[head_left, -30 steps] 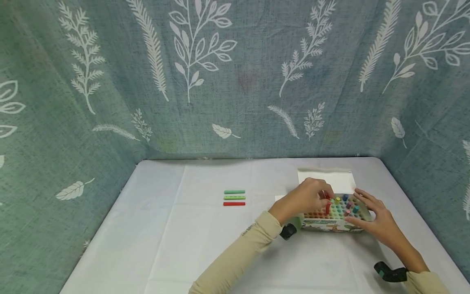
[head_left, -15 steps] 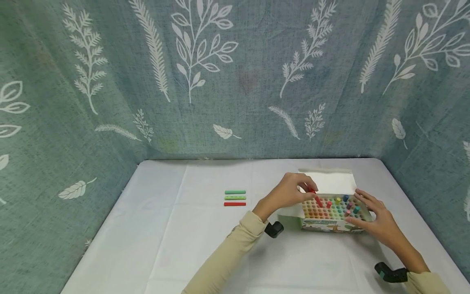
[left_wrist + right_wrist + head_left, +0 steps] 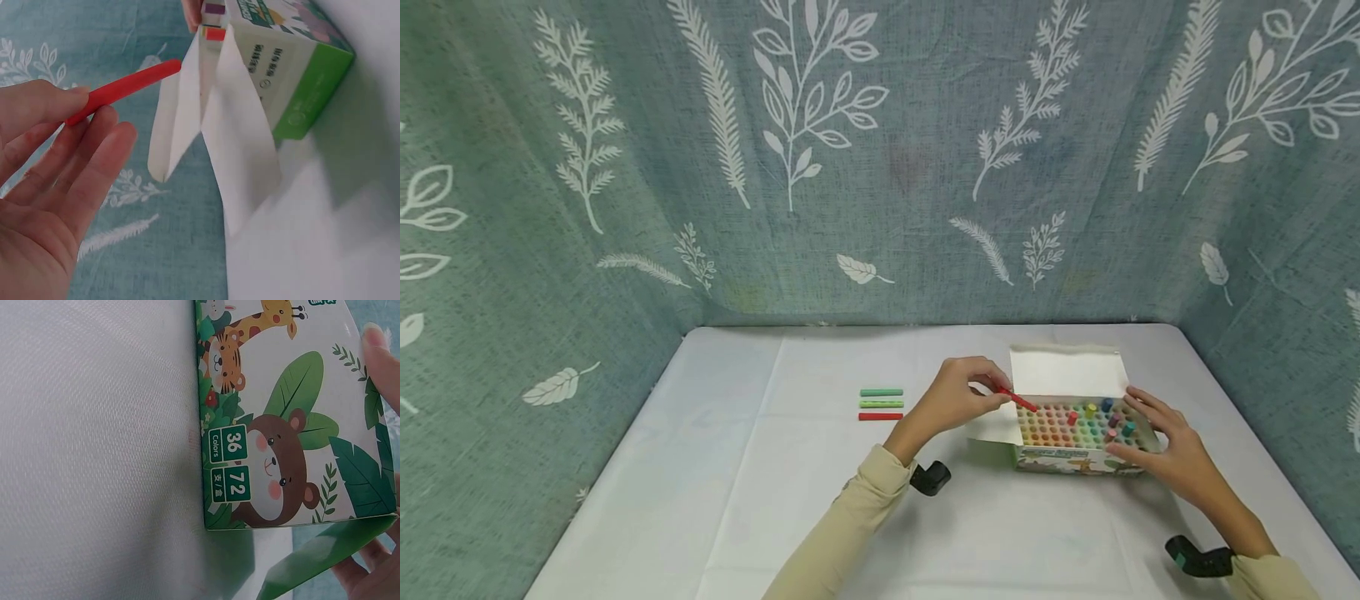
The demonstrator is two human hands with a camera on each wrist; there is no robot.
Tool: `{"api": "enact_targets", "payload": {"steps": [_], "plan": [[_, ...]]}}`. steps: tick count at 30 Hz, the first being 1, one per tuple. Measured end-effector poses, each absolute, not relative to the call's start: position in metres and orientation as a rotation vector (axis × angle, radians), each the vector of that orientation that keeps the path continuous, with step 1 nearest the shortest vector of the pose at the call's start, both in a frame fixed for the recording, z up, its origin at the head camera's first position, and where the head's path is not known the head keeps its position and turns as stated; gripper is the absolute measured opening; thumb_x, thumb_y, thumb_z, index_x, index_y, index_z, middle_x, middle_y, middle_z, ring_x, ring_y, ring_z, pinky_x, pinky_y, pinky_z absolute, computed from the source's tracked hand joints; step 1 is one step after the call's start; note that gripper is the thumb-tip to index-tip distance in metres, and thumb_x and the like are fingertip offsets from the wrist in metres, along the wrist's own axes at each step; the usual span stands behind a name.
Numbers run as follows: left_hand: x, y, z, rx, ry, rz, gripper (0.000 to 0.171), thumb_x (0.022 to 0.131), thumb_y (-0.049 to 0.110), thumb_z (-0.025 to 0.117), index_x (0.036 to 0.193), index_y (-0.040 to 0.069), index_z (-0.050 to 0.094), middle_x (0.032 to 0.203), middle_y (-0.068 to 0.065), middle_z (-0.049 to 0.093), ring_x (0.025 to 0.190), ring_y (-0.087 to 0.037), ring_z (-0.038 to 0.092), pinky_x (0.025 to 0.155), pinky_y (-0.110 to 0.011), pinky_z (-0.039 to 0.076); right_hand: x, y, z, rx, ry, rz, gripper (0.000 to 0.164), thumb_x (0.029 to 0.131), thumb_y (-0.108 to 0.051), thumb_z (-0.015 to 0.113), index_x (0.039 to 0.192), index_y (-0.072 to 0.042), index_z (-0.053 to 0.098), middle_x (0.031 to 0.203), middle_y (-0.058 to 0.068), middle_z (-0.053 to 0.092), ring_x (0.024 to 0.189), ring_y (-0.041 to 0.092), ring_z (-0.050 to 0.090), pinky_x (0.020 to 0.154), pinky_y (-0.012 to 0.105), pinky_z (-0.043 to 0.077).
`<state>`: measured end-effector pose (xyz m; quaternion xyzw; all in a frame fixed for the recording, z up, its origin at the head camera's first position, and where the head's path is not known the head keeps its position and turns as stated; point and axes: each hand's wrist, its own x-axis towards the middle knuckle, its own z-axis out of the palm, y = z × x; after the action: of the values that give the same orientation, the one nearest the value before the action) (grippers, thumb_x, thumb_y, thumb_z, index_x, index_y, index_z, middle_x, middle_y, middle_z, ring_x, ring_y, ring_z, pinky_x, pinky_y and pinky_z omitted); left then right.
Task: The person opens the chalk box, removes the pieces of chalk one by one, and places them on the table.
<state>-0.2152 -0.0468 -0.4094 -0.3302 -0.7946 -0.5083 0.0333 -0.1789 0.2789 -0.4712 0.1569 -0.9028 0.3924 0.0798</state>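
Observation:
My left hand (image 3: 957, 396) pinches a red crayon (image 3: 125, 92) between thumb and fingers at one end. In the head view the crayon's free end overlaps the left rim of the crayon box (image 3: 1075, 460); the left wrist view has it in the air beside the open white flaps (image 3: 240, 137). My right hand (image 3: 1172, 442) grips the box's right end, thumb at the front edge and fingers at the back corner. Several crayons of mixed colours stand in the holes (image 3: 1052, 429), mostly toward the right; many other holes have none. The right wrist view shows the box's printed animal side (image 3: 275, 469).
Left of the box a green crayon (image 3: 882, 392), a light green crayon (image 3: 882, 404) and a red crayon (image 3: 880, 416) lie in parallel on the white tablecloth (image 3: 790, 500). The raised white lid (image 3: 1067, 372) stands behind the box. A leaf-patterned curtain (image 3: 910, 250) surrounds the table.
My left hand has lifted the red crayon out of the box and moved left with it, tilting it toward level. The right hand and box have stayed put.

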Motion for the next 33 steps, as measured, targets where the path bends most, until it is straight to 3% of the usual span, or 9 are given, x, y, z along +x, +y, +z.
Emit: {"api": "enact_targets", "payload": {"steps": [8, 15, 19, 33], "plan": [[-0.195, -0.067, -0.397, -0.882, -2.432, -1.645, 0.008, 0.081, -0.003, 0.071, 0.089, -0.005, 0.07, 0.088, -0.016, 0.068, 0.082, -0.027, 0.066, 0.067, -0.027, 0.056, -0.179, 0.278, -0.471, 0.469, -2.704, 1.158, 0.083, 0.077, -0.023, 0.08, 0.145, -0.003, 0.037, 0.15, 0.018, 0.027, 0.126, 0.048, 0.027, 0.088, 0.063, 0.031], [-0.182, -0.082, -0.391, -0.762, -2.425, -1.707, 0.009, 0.08, -0.004, 0.071, 0.089, -0.006, 0.069, 0.088, -0.018, 0.067, 0.081, -0.027, 0.065, 0.066, -0.024, 0.055, -0.178, 0.278, -0.472, 0.439, -2.735, 1.148, 0.082, 0.078, -0.025, 0.079, 0.145, -0.004, 0.036, 0.152, 0.015, 0.025, 0.128, 0.047, 0.025, 0.089, 0.063, 0.031], [-0.18, -0.093, -0.396, -0.724, -2.432, -1.739, 0.012, 0.081, -0.003, 0.071, 0.091, -0.007, 0.068, 0.089, -0.018, 0.067, 0.083, -0.027, 0.065, 0.068, -0.029, 0.056, -0.177, 0.277, -0.471, 0.432, -2.741, 1.159, 0.083, 0.078, -0.025, 0.079, 0.145, -0.003, 0.036, 0.151, 0.018, 0.026, 0.128, 0.049, 0.025, 0.089, 0.064, 0.031], [-0.166, -0.133, -0.411, -0.541, -2.444, -1.859, 0.013, 0.081, -0.002, 0.071, 0.093, 0.001, 0.07, 0.094, -0.019, 0.067, 0.085, -0.029, 0.065, 0.068, -0.028, 0.056, -0.178, 0.275, -0.472, 0.426, -2.739, 1.152, 0.082, 0.08, -0.028, 0.077, 0.145, -0.003, 0.035, 0.152, 0.016, 0.025, 0.13, 0.048, 0.023, 0.089, 0.064, 0.03]]}}
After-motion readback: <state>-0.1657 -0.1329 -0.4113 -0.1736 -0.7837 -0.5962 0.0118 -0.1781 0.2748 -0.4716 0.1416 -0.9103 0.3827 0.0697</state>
